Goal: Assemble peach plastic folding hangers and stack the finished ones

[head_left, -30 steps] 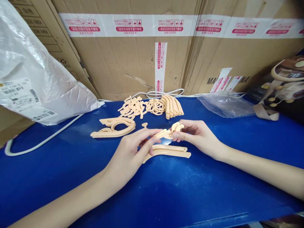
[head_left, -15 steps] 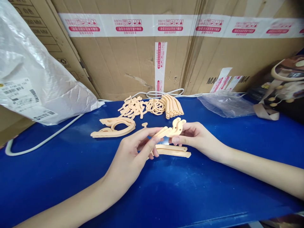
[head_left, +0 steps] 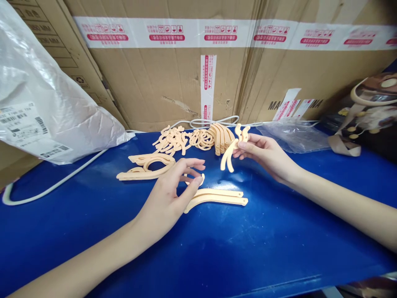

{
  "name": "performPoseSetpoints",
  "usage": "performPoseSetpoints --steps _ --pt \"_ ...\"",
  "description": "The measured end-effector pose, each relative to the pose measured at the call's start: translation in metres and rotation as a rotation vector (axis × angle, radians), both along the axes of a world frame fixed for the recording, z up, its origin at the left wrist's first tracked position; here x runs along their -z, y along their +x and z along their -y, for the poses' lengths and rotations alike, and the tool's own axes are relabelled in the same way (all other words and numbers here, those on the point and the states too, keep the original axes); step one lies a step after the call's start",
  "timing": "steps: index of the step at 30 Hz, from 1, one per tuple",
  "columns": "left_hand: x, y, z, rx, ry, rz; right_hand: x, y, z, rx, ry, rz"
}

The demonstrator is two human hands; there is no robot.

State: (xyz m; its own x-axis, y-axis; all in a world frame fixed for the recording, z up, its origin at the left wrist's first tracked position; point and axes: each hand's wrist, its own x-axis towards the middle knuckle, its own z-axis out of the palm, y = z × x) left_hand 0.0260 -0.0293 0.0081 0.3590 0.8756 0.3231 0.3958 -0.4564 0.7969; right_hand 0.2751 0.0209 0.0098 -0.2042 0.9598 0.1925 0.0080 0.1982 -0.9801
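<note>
Between the thumb and fingers of my right hand [head_left: 263,155] is a pair of curved beige hook pieces [head_left: 230,155], joined near the middle and fanned apart at both ends. My left hand [head_left: 173,186] hovers with its fingers spread and nothing gripped. Just behind its fingertips lies a small curved beige piece [head_left: 202,179], partly hidden by the thumb. Two long beige curved arms [head_left: 221,198] lie side by side in front, their left ends behind my left hand. Left of that hand sits a folded beige plastic hanger [head_left: 136,175] with a ring-shaped middle.
At the back are a heap of beige hooks [head_left: 172,140], several beige rings [head_left: 202,140] and a stack of beige arms [head_left: 221,136]. A white cable [head_left: 62,192], a silver mailing bag [head_left: 62,103], a clear plastic bag [head_left: 294,138] and large cardboard boxes [head_left: 161,82] border the blue table [head_left: 248,248].
My right hand has moved back and slightly right with the joined hook pieces. My left hand has let go of them, spread its fingers and drawn a little left.
</note>
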Motion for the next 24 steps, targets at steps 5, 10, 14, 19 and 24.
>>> performPoseSetpoints --steps 5,10,14,19,24 --pt "0.003 -0.002 -0.002 0.024 0.049 -0.047 0.003 0.007 -0.008 -0.014 -0.005 0.076" --pt "0.004 -0.004 -0.004 0.036 0.109 -0.121 0.006 0.009 -0.011 -0.102 -0.015 0.341" --pt "0.006 -0.003 -0.005 0.038 0.143 -0.165 0.01 0.008 -0.01 -0.16 0.131 0.626" --pt "0.005 -0.003 -0.005 0.027 0.141 -0.174 0.012 0.007 -0.009 -0.153 0.248 0.738" --pt "0.004 -0.002 -0.004 0.009 0.144 -0.194 0.013 0.003 -0.013 -0.136 0.324 0.64"
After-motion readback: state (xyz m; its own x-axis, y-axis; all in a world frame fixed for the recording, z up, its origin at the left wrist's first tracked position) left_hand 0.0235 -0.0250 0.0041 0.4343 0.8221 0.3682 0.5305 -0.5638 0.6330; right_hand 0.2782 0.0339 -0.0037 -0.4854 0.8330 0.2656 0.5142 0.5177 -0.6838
